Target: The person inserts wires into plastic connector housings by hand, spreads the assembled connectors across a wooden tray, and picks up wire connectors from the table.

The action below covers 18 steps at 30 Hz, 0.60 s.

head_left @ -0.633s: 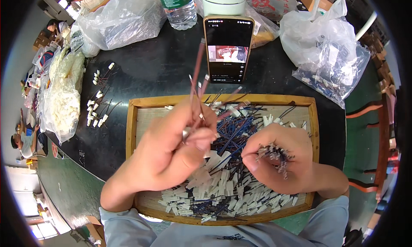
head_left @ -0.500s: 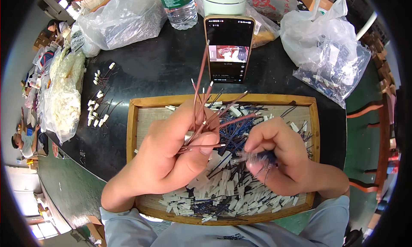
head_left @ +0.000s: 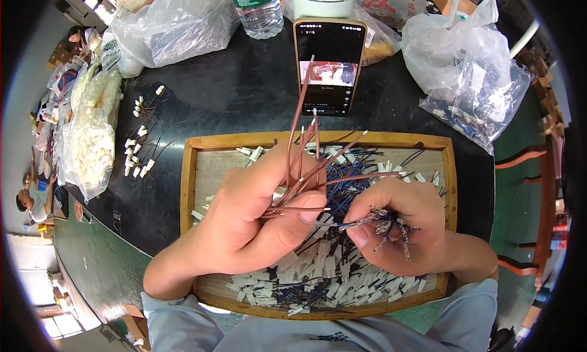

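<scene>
Packages and screens, placed relative to the wooden tray (head_left: 202, 168). Directly beyond its far edge: an upright phone (head_left: 329, 64) with a lit screen in a tan case. Beyond-left: a clear plastic bag (head_left: 174, 25). Left: bags of white parts (head_left: 92, 138). Beyond-right: a clear bag of small packets (head_left: 471, 86). Beside the phone: a labelled water bottle (head_left: 257, 6).

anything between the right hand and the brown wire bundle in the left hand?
Nothing visible. The right hand, gripping small terminals, sits beside the left hand holding the brown wire bundle; only a narrow open gap above the wooden tray separates them.
</scene>
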Available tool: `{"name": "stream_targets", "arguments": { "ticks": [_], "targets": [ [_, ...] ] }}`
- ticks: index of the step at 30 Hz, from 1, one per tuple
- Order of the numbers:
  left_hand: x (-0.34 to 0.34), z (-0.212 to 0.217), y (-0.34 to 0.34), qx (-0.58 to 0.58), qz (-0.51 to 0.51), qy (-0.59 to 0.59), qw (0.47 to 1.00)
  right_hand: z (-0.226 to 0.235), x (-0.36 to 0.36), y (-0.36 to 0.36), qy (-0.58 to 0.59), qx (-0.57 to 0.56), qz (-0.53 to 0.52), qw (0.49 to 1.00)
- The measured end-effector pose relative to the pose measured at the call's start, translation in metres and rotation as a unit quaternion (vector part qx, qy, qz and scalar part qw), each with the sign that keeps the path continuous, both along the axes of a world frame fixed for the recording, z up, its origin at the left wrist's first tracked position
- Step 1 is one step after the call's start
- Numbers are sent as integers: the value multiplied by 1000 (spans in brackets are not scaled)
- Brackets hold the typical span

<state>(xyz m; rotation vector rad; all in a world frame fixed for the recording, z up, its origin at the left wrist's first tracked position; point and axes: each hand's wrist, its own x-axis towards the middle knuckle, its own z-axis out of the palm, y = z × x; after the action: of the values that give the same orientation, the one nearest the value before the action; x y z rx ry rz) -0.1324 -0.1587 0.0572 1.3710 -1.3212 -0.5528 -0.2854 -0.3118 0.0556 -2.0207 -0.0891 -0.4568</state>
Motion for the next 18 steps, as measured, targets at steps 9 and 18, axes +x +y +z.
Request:
{"name": "stream_targets", "arguments": {
  "ticks": [9,18],
  "targets": [
    [-2,3,0,25,-26,-196,980,-8,3,-7,-58,-40,63,995],
    [-9,3,1,15,-39,-263,964,-10,-2,-4,-27,-10,71,997]
  ]
}}
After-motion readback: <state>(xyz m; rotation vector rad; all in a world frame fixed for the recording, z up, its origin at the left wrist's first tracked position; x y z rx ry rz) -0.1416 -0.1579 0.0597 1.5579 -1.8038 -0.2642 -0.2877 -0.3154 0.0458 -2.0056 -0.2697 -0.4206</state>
